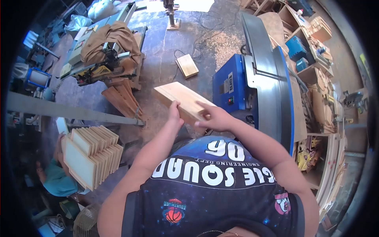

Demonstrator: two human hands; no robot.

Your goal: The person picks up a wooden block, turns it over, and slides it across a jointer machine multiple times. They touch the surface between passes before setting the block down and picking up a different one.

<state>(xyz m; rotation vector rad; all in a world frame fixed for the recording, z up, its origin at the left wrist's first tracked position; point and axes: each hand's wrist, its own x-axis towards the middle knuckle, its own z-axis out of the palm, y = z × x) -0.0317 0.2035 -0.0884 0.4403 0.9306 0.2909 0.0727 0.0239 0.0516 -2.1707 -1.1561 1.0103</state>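
Both hands hold a pale wooden board in front of my body, slanted from upper left to lower right. My left hand is closed on its near edge, the thumb against the face. My right hand grips the board's right end, with fingers on the upper face and thumb at the near side. The board looks thick, and its underside is hidden. Beyond it, a smaller wooden block lies on the floor. To the right of my hands stands a blue machine base with a control panel.
A long grey metal machine table runs along my right. Shelves with wood pieces stand beyond it. On the left are a cloth-draped bench, a metal beam, stacked framed panels and a person in a teal shirt. Sawdust covers floor ahead.
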